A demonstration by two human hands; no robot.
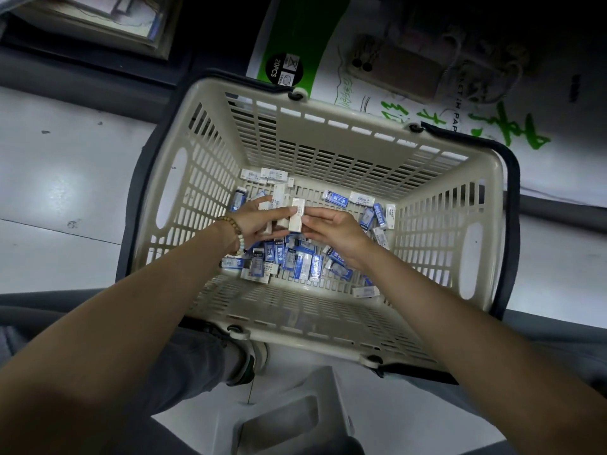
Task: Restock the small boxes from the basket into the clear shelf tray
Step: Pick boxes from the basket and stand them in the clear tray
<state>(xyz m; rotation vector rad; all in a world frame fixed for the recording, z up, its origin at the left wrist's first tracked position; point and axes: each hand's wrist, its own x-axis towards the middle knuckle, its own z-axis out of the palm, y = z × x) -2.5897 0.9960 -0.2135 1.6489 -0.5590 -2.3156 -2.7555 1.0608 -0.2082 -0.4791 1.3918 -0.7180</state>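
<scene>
A beige slotted basket [210,178] with dark handles sits on the floor below me. Several small blue-and-white boxes [297,257] lie loose on its bottom. Both my hands are inside the basket. My left hand [254,221], with bead bracelets at the wrist, grips a stack of small white boxes [279,200]. My right hand [335,231] pinches one white box [297,216] at its end, right against the left hand's stack. The clear shelf tray is not in view.
A large white and green paper package [305,37] lies beyond the basket, with a phone [397,72] on it. A framed item [98,18] sits top left. My shoe [253,359] and a white stool [295,418] are near the basket's front edge.
</scene>
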